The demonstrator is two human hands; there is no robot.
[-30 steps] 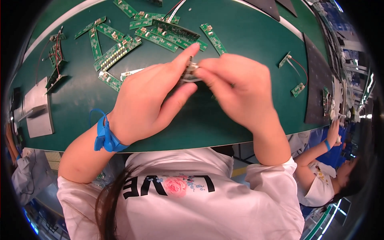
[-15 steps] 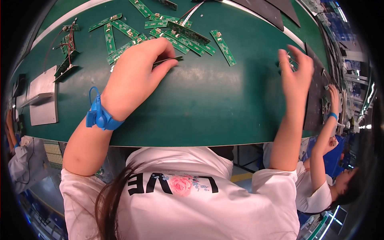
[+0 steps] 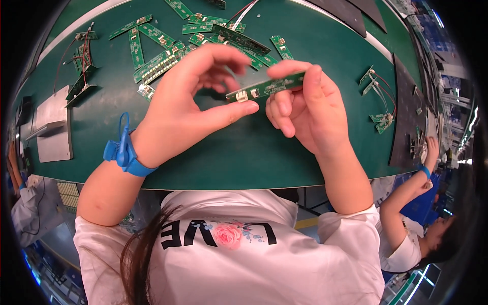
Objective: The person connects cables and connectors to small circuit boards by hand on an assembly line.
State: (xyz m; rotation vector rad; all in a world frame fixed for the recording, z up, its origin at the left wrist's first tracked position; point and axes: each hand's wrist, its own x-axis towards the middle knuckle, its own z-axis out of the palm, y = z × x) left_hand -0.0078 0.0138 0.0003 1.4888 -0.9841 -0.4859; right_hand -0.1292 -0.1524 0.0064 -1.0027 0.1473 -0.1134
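My right hand (image 3: 317,109) pinches a narrow green circuit board (image 3: 272,89) by its right part, between thumb and fingers. The board is raised over the green table, slightly tilted, with a small white connector near its left end. My left hand (image 3: 195,94) is at that end, fingers spread and lifted, the thumb stretched out just below the board; whether it touches is unclear. A blue wrist strap (image 3: 127,152) circles my left wrist. Beyond my hands lie several similar board strips (image 3: 155,35), and a darker board (image 3: 241,39) stands on edge among them.
Wired boards (image 3: 384,119) lie on the right, beside a black mat (image 3: 404,112). More wired boards (image 3: 84,76) stand at the left, near a pale metal plate (image 3: 53,132) with an upright piece. At the far right, a co-worker's arm (image 3: 414,185) reaches over the bench.
My right hand has come from the table's right side to the middle and taken the board strip. My left hand has opened its pinch on it. Wired boards now show where my right hand was.
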